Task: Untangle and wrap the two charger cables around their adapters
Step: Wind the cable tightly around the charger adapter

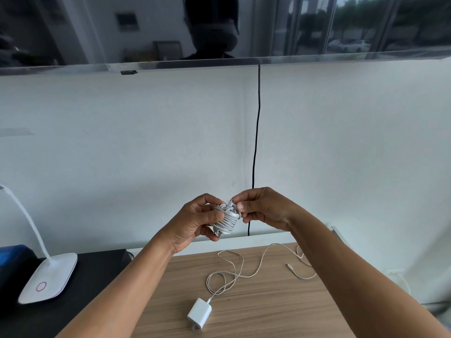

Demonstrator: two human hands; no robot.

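I hold a white adapter with its white cable coiled tightly around it (225, 220) in the air above the table's far edge. My left hand (195, 223) grips this wrapped adapter from the left. My right hand (263, 207) pinches the cable's end plug at the top of the coil. A second white adapter (199, 313) lies on the wooden table (280, 311) with its prongs toward me. Its cable (234, 272) lies loose in loops across the table, ending in a plug (289, 265) at the right.
A white desk lamp (48, 276) stands on a black surface (97, 272) to the left, beside a dark blue object (12, 254). A black cord (256, 142) hangs down the white wall behind the table. A window runs along the top.
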